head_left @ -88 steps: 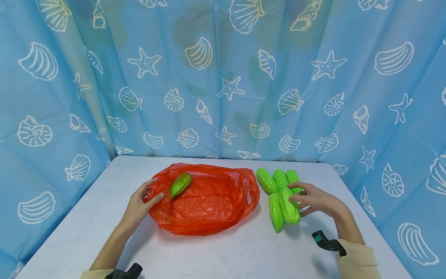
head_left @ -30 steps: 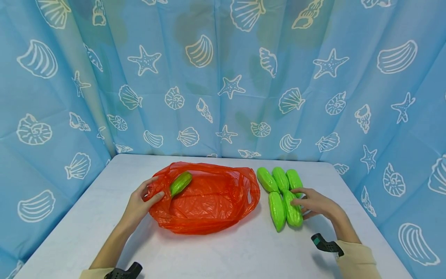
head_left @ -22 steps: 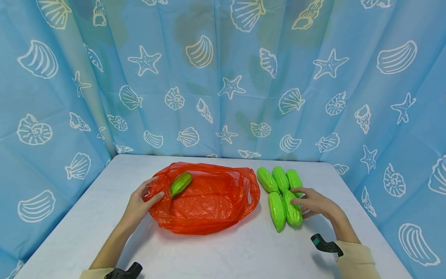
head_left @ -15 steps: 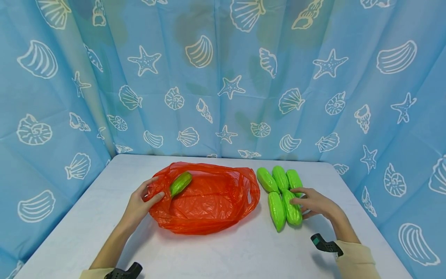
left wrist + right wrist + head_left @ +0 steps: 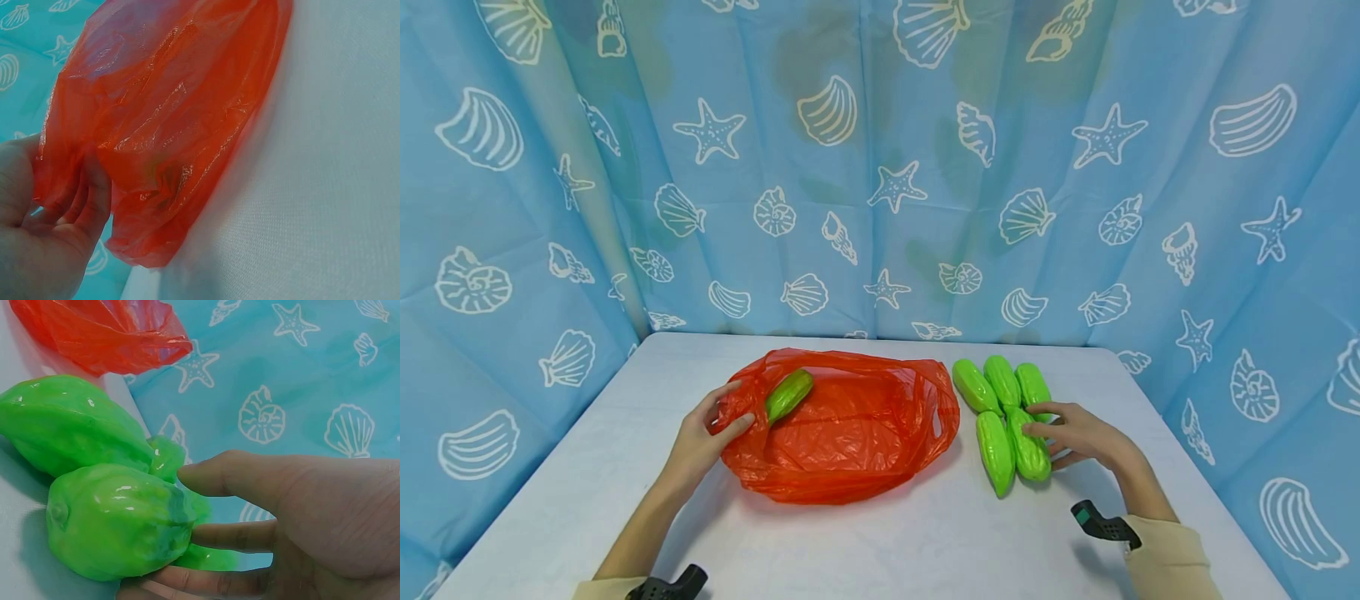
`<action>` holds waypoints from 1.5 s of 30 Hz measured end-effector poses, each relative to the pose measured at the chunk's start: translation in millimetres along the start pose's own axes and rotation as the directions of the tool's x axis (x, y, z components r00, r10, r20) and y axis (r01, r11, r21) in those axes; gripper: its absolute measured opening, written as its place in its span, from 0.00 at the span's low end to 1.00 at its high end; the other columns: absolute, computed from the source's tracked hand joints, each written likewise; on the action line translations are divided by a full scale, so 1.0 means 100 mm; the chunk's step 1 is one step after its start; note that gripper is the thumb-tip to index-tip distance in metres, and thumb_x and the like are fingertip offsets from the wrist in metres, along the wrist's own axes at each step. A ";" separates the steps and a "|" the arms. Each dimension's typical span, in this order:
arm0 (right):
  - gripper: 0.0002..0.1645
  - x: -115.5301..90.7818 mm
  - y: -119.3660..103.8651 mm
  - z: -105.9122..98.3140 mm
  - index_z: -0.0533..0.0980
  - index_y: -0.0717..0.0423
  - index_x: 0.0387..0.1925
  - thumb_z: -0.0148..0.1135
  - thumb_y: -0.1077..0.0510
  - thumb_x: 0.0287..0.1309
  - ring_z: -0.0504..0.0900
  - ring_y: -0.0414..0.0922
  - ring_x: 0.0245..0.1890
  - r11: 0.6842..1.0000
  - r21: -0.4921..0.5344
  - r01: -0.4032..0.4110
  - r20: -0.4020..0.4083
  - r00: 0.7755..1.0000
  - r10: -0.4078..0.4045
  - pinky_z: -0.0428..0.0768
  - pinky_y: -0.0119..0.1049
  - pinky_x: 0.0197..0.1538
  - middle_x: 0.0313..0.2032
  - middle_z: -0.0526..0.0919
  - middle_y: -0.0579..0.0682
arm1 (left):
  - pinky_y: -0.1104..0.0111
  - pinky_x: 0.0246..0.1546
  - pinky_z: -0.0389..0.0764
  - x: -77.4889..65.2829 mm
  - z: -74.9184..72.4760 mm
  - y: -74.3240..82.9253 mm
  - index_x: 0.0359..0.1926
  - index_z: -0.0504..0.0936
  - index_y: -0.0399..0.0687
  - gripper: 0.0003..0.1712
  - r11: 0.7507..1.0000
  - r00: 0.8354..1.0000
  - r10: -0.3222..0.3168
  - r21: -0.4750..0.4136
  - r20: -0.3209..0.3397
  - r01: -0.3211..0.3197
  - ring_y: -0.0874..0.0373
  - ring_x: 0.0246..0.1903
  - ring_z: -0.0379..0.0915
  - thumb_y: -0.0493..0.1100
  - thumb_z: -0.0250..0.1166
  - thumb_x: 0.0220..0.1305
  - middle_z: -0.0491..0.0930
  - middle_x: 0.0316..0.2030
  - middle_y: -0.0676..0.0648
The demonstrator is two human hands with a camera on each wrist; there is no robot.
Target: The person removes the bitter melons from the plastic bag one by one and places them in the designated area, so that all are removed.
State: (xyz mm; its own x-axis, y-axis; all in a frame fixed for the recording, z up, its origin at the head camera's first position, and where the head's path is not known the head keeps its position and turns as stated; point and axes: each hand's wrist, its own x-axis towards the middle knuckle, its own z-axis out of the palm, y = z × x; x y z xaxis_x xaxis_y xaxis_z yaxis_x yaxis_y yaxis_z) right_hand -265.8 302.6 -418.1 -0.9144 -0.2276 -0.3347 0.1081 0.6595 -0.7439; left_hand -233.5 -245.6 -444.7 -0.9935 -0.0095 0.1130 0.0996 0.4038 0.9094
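Note:
A crinkled red plastic bag (image 5: pixel 842 446) lies wide-mouthed on the table. My left hand (image 5: pixel 703 429) pinches its left rim between thumb and fingers. Inside the bag's left part rests one ribbed green gourd (image 5: pixel 790 396). To the right, several more lime-green gourds lie in two rows. My right hand (image 5: pixel 1086 437) holds the front right gourd (image 5: pixel 1030 450) loosely, thumb near its upper end and fingers along its right side. In the right wrist view this glossy gourd (image 5: pixel 119 519) sits beside another gourd (image 5: pixel 75 425). Some right fingertips are hidden behind it.
Beside the held gourd lies the front left gourd (image 5: pixel 996 454). Three back-row gourds, including the far left one (image 5: pixel 973 386), stand close behind. A white cloth covers the table (image 5: pixel 880 550), and a blue shell-patterned curtain (image 5: pixel 865 250) encloses its back and sides.
Since the oldest frame, the right hand's gourd has settled into the front row, and its neighbours have shifted slightly. Over the last second both hands stay almost still; the bag keeps its shape.

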 end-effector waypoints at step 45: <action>0.36 -0.21 -0.50 0.05 0.67 0.61 0.66 0.61 0.43 0.65 0.84 0.55 0.47 0.948 -0.201 0.247 -0.139 0.951 -0.278 0.87 0.42 0.40 0.54 0.78 0.66 | 0.63 0.50 0.84 -0.01 -0.02 0.04 0.73 0.60 0.62 0.41 1.000 1.000 -0.016 -0.002 -0.008 0.016 0.43 0.65 0.67 0.59 0.65 0.63 0.65 0.70 0.41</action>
State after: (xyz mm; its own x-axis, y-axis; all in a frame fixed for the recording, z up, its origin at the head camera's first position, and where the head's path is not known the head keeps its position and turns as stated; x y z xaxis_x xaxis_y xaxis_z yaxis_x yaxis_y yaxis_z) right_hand -250.0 270.9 -376.2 -0.9535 -0.2998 -0.0311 -0.2023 0.7131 -0.6712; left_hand -232.4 -246.0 -440.6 -0.9945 -0.0236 0.1017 0.0837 0.4021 0.9118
